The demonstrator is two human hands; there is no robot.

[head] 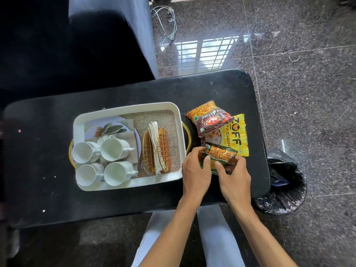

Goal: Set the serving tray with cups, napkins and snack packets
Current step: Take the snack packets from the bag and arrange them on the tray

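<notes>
A white serving tray (179,120) with gold handles sits on the black table (48,189). Several white cups (113,149) stand in its left half. A gold wire holder (149,153) with folded white napkins (155,147) stands in its right half. Right of the tray lie a maroon-and-orange mixture packet (210,118) and a yellow packet (236,135). My left hand (195,170) and my right hand (234,178) both grip a green-and-orange snack packet (220,155) just right of the tray's near corner.
A plate or mat with a leaf print (109,128) lies under the cups on a burlap liner (167,120). A black-bagged waste bin (285,182) stands at the table's right end. Cables (165,22) lie on the granite floor beyond. A dark chair (77,45) stands behind the table.
</notes>
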